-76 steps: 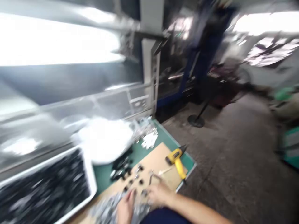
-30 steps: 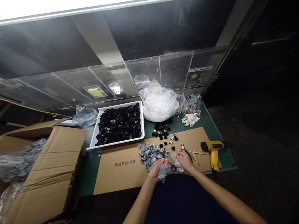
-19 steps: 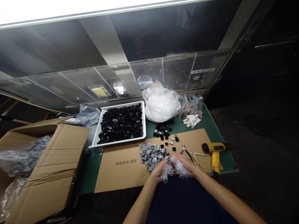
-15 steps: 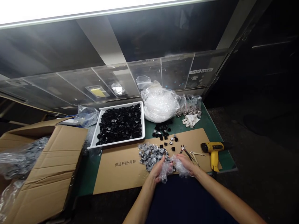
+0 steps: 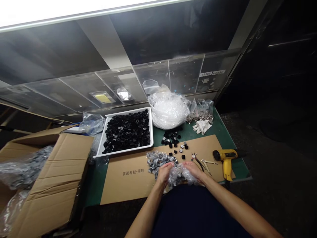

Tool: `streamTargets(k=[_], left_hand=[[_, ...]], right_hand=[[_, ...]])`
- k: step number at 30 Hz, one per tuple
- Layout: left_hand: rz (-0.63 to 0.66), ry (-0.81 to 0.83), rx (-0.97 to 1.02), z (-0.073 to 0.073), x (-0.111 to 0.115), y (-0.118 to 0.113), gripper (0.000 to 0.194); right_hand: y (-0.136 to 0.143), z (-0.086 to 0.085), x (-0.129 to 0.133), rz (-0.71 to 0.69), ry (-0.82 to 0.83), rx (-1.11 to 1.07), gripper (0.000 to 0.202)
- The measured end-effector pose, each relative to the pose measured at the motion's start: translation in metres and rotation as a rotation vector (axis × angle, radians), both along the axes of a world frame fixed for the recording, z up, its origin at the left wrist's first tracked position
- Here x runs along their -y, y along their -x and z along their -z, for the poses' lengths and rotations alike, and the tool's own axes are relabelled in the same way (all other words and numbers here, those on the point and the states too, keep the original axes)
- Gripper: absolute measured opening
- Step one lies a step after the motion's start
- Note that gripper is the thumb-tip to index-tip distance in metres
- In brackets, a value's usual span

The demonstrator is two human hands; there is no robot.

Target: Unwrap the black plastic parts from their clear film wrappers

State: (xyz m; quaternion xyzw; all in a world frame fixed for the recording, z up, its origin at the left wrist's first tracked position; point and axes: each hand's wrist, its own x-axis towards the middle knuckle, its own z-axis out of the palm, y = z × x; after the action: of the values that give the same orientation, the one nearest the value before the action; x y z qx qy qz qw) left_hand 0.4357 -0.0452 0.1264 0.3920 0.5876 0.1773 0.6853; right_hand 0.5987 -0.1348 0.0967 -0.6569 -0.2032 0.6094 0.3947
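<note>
Pinching crinkly clear wrap (image 5: pixel 177 171) between thumbs and fingertips, using the left hand (image 5: pixel 164 172) on one side and the right hand (image 5: pixel 196 170) on the other. Keeping both hands nearly closed around it. Showing small dark parts (image 5: pixel 178 180) in or under the wrap, but not showing which.

No longer holding two puffs of wrap apart, as half a second ago. Now bringing them together into one bunch, and turning the left hand more back-side up. Seeming, as a guess, to be still busy with this bunch, not done with it.

Finding a pile of wrapped parts (image 5: pixel 158 160) at ten o'clock, right by the left hand. Seeing loose black parts (image 5: pixel 170 144) at twelve, some on the cardboard sheet (image 5: pixel 119 188), some on the green surface (image 5: pixel 224 138). Leaving pliers (image 5: pixel 194 158) at two and a yellow heat gun (image 5: pixel 226 155) near three untouched.

Looking farther, seeing a white tray (image 5: pixel 151 132) full of black parts at ten, a big plastic bag (image 5: pixel 169 112) at twelve, and a white glove (image 5: pixel 203 127) at one. Spotting a cardboard box (image 5: pixel 54 178) at nine, well apart.
</note>
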Motion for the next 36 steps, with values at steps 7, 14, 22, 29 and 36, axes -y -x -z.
streamTargets(k=[7,14,22,29,36], left_hand=[[0.07,-0.311,-0.109,-0.023,-0.01,-0.018,0.021],[0.161,-0.549,-0.199,-0.069,-0.021,-0.028,0.022],[0.309,-0.256,-0.319,-0.049,-0.016,0.004,0.043],[0.295,0.102,0.022,-0.003,0.016,0.013,0.048],[0.043,0.317,0.192,-0.002,0.02,0.015,0.047]], right_hand=[[-0.001,0.044,0.027,-0.278,0.142,0.41,0.037],[0.009,0.06,0.026,-0.401,0.108,0.465,0.026],[0.003,0.043,0.027,-0.26,-0.054,0.295,0.023],[0.004,0.009,0.016,-0.209,-0.165,-0.003,0.048],[0.01,-0.007,0.008,-0.101,-0.197,-0.008,0.038]])
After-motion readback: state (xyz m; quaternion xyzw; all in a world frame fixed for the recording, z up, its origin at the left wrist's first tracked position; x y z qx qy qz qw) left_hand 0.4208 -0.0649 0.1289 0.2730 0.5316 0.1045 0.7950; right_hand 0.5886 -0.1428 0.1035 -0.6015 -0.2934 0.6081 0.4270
